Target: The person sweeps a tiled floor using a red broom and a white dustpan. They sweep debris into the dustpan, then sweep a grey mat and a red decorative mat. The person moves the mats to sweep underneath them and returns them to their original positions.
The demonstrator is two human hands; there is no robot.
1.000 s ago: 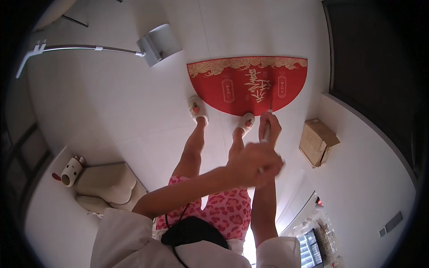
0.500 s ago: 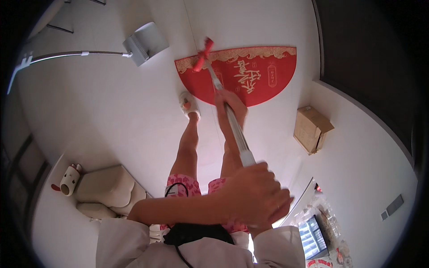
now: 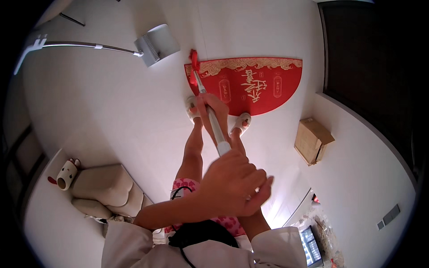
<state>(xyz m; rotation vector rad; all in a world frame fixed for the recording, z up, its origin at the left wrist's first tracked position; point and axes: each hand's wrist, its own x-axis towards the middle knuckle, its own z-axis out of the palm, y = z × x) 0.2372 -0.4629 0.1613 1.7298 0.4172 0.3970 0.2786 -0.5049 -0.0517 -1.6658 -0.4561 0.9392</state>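
Mat [image 3: 235, 79], red, with gold wave-patterned border [image 3: 250, 63] and pale lettering [image 3: 250, 75]; pole [image 3: 217, 128], silver and white, with red head [image 3: 195, 67]; dustpan [image 3: 165, 42], pale grey; shorts [image 3: 187, 182], pink with darker pink spots; box [image 3: 308, 142], brown; slippers [image 3: 245, 119], off-white; sofa [image 3: 100, 183], beige; sleeves [image 3: 126, 241], white.

Pale floor [image 3: 111, 107], faint seam. White wall [image 3: 357, 178] right, dark panel [image 3: 366, 58] upper right. Beige padded seat [image 3: 98, 181] lower left. Bright glow [image 3: 281, 212] lower right.
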